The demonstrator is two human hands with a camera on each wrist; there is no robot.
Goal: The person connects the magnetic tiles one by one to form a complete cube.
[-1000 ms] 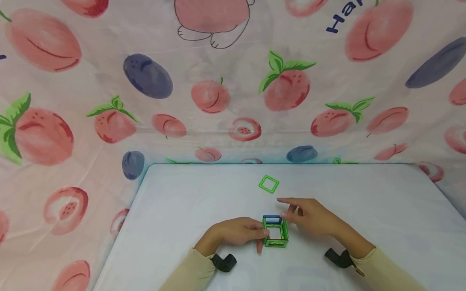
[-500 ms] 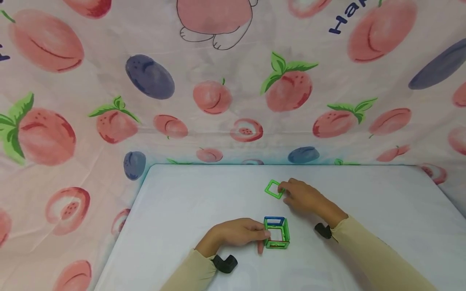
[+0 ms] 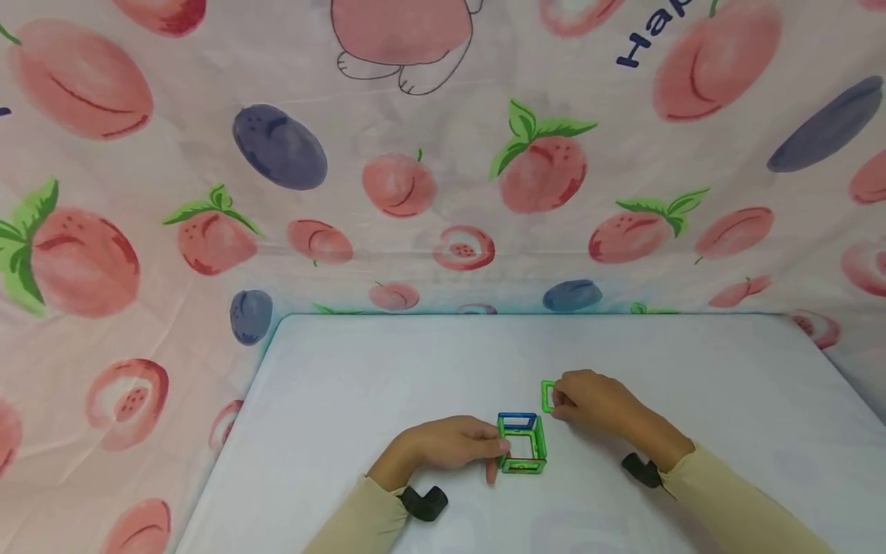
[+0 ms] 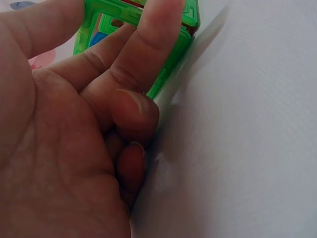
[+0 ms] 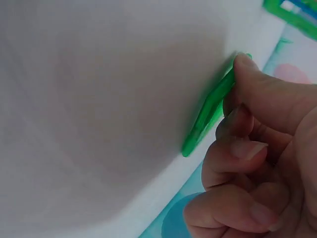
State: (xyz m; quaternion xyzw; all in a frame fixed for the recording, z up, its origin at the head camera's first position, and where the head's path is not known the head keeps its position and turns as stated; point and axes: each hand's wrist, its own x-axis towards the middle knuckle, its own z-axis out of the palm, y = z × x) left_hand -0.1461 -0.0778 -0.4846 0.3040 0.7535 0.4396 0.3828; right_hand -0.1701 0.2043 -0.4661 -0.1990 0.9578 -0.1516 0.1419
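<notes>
An open-topped box of magnetic tiles (image 3: 541, 440), green with a blue tile at its far side, stands on the table. My left hand (image 3: 453, 442) grips its left wall, the thumb over the upper edge; in the left wrist view the fingers lie along the green tiles (image 4: 171, 64). My right hand (image 3: 595, 404) pinches a loose green square magnetic tile (image 3: 546, 396) just beyond the box's far right corner. Seen from the right wrist, that green tile (image 5: 205, 116) is nearly edge-on between thumb and fingers, its lower end apart from the palm.
The white table (image 3: 374, 362) ends at a back edge against a hanging cloth (image 3: 429, 123) printed with peaches. Black wrist cameras (image 3: 424, 504) sit at both sleeve cuffs.
The right hand reached out to the loose green tile at the back, took hold of it and drew it nearer the box. My left hand and the box have stayed in place.
</notes>
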